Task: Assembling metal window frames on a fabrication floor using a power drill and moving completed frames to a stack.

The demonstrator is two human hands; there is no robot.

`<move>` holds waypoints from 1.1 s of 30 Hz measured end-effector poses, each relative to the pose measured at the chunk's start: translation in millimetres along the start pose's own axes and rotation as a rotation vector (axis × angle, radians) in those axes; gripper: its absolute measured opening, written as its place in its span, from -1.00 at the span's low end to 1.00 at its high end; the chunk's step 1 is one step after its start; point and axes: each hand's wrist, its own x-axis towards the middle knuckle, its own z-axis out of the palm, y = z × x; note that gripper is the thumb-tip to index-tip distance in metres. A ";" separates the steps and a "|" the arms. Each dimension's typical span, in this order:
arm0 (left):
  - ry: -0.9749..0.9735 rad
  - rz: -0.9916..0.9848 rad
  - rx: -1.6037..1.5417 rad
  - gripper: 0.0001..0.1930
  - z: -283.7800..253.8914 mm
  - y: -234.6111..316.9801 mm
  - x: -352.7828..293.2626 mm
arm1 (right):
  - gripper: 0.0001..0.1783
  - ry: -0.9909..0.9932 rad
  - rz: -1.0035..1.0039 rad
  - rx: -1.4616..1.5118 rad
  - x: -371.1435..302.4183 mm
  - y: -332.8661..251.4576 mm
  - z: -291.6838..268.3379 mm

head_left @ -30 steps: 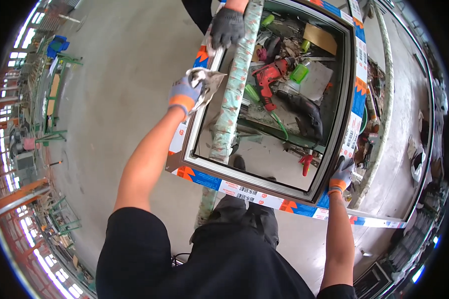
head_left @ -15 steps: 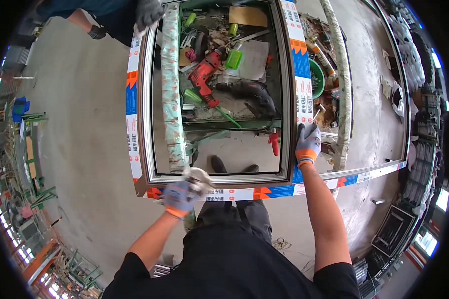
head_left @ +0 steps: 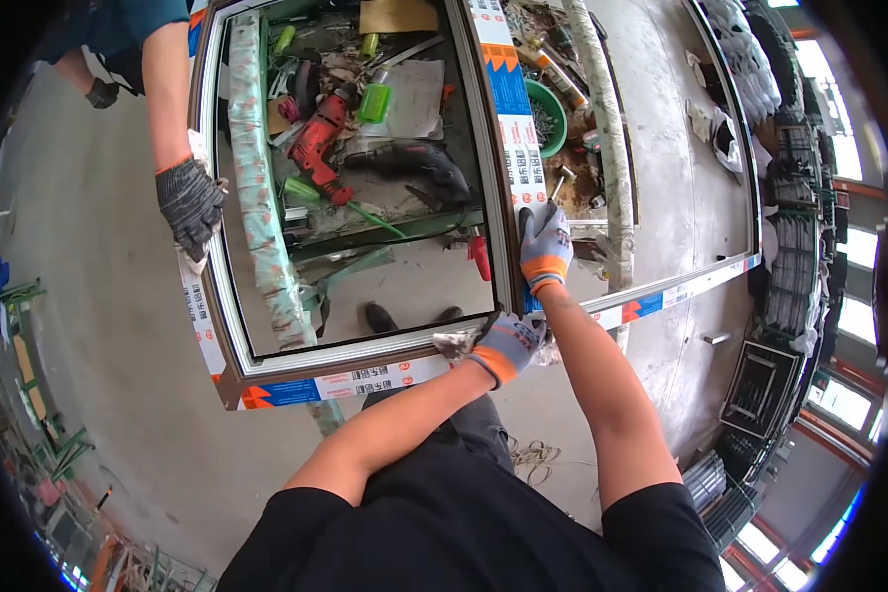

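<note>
A brown-edged metal window frame, faced with printed protective film, lies before me. My left hand, in a grey glove with an orange cuff, is closed on a whitish rag at the near right corner. The rag pokes out on both sides of the glove. My right hand, gloved alike, grips the right side member just above that corner, thumb apart from the fingers. Across on the left side member, a co-worker's dark-gloved hand presses a white cloth.
Through the frame show a red power drill, a black power tool and a green bottle on a cluttered bench. A green bowl of small parts stands to the right. Wrapped support bars run lengthwise.
My left hand has wiped rightward with the rag along the near edge, from left corner to right. The co-worker's hand has come nearer down the left side. The view has shifted right.
</note>
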 end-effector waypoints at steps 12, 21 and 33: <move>-0.236 0.162 0.111 -0.73 -81.5 -71.8 53.3 | -0.73 -0.017 0.071 0.325 6.7 25.2 5.9; -0.210 0.314 0.364 -0.80 -110.6 -122.4 100.0 | -0.72 -0.035 0.135 0.317 11.0 22.9 6.8; 0.197 -0.288 0.553 -0.62 -187.8 -204.7 226.5 | -0.68 -0.013 0.109 0.111 9.9 15.0 2.4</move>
